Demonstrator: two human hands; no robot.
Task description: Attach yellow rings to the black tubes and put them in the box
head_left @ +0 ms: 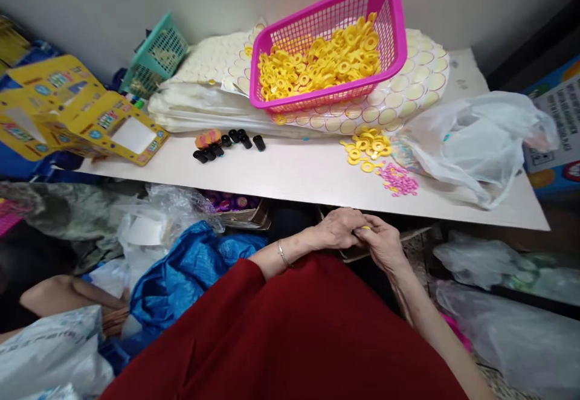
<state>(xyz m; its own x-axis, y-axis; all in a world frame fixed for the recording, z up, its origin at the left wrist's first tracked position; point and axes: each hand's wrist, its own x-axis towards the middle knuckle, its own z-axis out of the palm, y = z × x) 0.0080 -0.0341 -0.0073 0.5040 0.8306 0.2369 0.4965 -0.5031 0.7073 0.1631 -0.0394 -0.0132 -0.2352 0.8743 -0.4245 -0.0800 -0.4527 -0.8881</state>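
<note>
Just off the table's front edge, my left hand (339, 228) and my right hand (384, 244) meet with their fingers closed together. A small yellow plastic piece (365, 228) peeks out where the fingertips join; most of it is hidden. On the table beyond my right hand lies a small pile of yellow ring-shaped plastic pieces with short stems (368, 146). Beside that pile is a heap of tiny pink pieces (397, 179). A pink basket (327, 93) farther back holds many of the same yellow pieces.
A white plastic bag (475, 140) sits at the table's right end. Several black caps (258, 142) and an orange-pink item (208, 138) lie left of centre. Yellow printed boxes (106, 123) and a teal basket (156, 55) stand at left. Another person's arm (67, 297) shows lower left.
</note>
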